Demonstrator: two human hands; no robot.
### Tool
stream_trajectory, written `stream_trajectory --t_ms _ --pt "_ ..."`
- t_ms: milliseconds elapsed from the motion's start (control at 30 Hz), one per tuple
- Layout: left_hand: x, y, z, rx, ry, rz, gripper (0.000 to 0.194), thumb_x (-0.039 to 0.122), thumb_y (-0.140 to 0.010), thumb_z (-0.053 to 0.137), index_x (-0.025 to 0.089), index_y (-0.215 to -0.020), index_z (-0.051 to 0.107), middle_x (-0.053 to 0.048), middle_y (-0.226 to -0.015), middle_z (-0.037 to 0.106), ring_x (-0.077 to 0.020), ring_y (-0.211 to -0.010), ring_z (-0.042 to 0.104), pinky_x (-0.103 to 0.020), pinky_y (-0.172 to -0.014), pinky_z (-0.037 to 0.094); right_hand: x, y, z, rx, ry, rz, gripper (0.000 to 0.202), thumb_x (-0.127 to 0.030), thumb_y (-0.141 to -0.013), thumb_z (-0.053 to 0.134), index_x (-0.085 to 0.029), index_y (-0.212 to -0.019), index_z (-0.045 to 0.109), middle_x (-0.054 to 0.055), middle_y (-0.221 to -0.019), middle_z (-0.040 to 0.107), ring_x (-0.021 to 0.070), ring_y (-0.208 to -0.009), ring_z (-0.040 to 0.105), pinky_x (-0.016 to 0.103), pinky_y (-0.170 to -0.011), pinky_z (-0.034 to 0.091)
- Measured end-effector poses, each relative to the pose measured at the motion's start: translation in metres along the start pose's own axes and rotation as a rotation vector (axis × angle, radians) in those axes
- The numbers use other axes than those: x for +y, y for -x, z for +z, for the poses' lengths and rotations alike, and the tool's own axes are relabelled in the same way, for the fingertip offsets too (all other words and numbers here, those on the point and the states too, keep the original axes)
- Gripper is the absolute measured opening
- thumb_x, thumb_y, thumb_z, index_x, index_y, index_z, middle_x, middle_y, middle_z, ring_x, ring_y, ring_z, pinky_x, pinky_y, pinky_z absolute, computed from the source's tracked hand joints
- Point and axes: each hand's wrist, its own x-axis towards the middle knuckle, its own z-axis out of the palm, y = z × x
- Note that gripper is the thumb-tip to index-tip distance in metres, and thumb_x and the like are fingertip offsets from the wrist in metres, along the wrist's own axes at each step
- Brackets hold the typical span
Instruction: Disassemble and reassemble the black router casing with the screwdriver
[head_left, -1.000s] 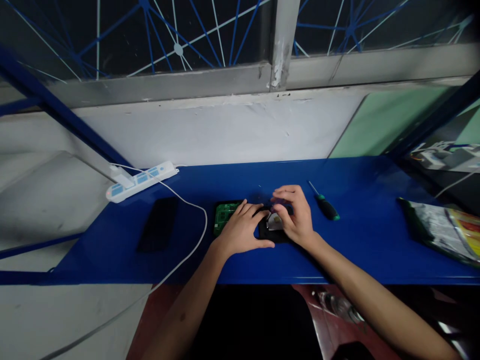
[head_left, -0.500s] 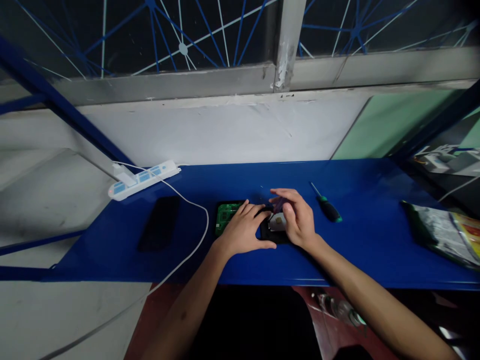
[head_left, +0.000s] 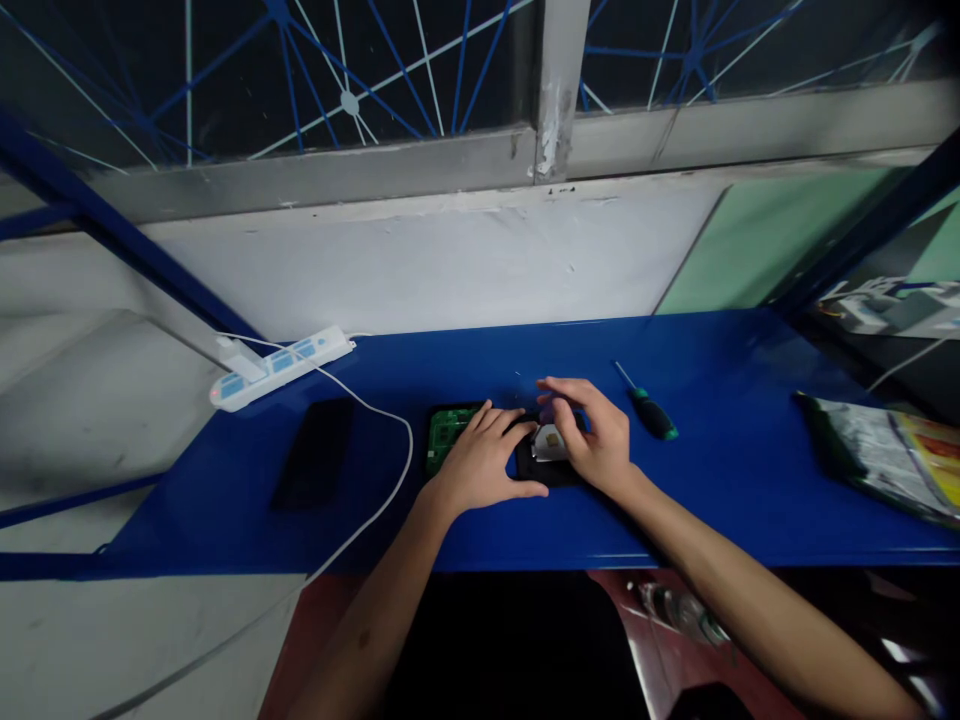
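A black case with a green circuit board lies on the blue table, partly under my left hand. That hand rests with its fingers spread, its fingertips at the left edge of a second black case. Inside the second case is a silver-white part with a small yellowish square. Over its right side is my right hand, thumb and fingers bent round a small dark purplish tool, mostly hidden by the fingers. The tool's tip cannot be made out.
A green-and-black screwdriver lies to the right, a shiny packet at the far right. On the left are a dark flat object and a white power strip, with a white cable running down across the table.
My right index finger and thumb have shifted slightly over the silver-white part, and the tool is now more hidden. My left hand stays in place; the whole view has moved slightly.
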Motion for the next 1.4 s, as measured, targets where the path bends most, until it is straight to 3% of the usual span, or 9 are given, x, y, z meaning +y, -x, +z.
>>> stream_trajectory --t_ms 267,600,800,1100,1233,1400 --pt "0.0 0.0 -0.001 -0.013 -0.017 -0.012 0.086 0.074 -0.076 0.071 0.025 -0.143 0.049 -0.01 -0.151 0.049 -0.0343 -0.142 0.041 -0.055 -0.124 0.02 0.005 -0.003 -0.004 0.107 0.003 0.032 0.029 -0.016 -0.099 0.052 -0.025 -0.124 0.06 0.008 -0.114 0.071 0.016 -0.084 0.074 0.032 -0.071 0.062" --pt "0.006 0.0 -0.009 -0.037 -0.074 -0.008 0.084 0.077 -0.076 0.068 0.023 -0.139 0.053 -0.012 -0.15 0.049 -0.0344 -0.141 0.043 -0.056 -0.124 0.023 0.029 -0.009 -0.003 0.223 0.045 0.177 0.022 -0.024 -0.103 0.047 -0.024 -0.122 0.057 0.008 -0.116 0.07 0.0158 -0.089 0.074 0.033 -0.076 0.063" --pt "0.013 -0.015 -0.013 0.022 -0.182 0.015 0.065 0.067 -0.092 0.057 0.021 -0.138 0.055 -0.013 -0.149 0.051 -0.0337 -0.139 0.045 -0.054 -0.119 0.031 0.036 -0.01 -0.004 0.202 0.059 0.222 0.022 -0.027 -0.103 0.046 -0.023 -0.122 0.057 0.009 -0.116 0.07 0.0167 -0.088 0.074 0.035 -0.077 0.062" --pt "0.016 -0.05 -0.004 0.028 -0.18 0.096 0.056 0.061 -0.097 0.054 0.018 -0.131 0.06 -0.012 -0.137 0.062 -0.0296 -0.132 0.052 -0.05 -0.12 0.03 0.04 -0.012 -0.007 0.264 0.02 0.255 0.023 -0.031 -0.103 0.046 -0.024 -0.122 0.057 0.009 -0.114 0.07 0.017 -0.084 0.074 0.036 -0.076 0.062" --pt "0.011 -0.052 -0.001 0.037 -0.133 0.1 0.048 0.055 -0.098 0.058 0.019 -0.128 0.062 -0.01 -0.133 0.065 -0.0274 -0.128 0.055 -0.048 -0.119 0.031 0.045 -0.014 -0.013 0.347 0.036 0.277 0.025 -0.03 -0.102 0.047 -0.025 -0.124 0.057 0.007 -0.11 0.071 0.0159 -0.08 0.073 0.037 -0.078 0.061" --pt "0.005 -0.044 -0.009 0.061 -0.116 0.057 0.044 0.05 -0.096 0.064 0.02 -0.127 0.061 -0.008 -0.131 0.066 -0.0266 -0.125 0.057 -0.048 -0.117 0.035 0.056 -0.016 -0.022 0.402 0.083 0.329 0.029 -0.031 -0.101 0.046 -0.024 -0.128 0.056 0.007 -0.109 0.071 0.0154 -0.078 0.07 0.038 -0.08 0.058"
